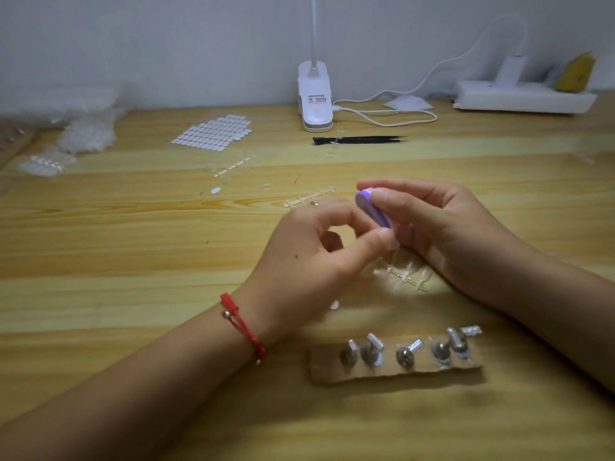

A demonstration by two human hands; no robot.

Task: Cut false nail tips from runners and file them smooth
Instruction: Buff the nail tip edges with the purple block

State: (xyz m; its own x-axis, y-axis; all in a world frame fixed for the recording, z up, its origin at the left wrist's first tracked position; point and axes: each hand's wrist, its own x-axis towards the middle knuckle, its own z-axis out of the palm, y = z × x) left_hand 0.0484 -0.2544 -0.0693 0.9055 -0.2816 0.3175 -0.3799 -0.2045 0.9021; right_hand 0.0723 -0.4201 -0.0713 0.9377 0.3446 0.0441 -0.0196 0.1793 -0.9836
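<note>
My right hand (442, 227) grips a small purple and pink file block (371, 207) between thumb and fingers above the wooden table (133, 244). My left hand (312, 251), a red cord on its wrist, pinches something tiny against the block's lower end; the nail tip itself is too small to make out. Below both hands lies a clear runner with nail tips (404, 272). A bare runner (309, 197) lies just beyond my left hand. One loose tip (334, 305) lies near my left palm.
A cardboard strip with several metal nail stands (399, 356) sits near the front. Farther back are a sheet of white oval tabs (213, 133), black tweezers (361, 140), a white clip lamp (314, 98) with cable, a power strip (522, 98), and clear bags of tips (86, 133) at left.
</note>
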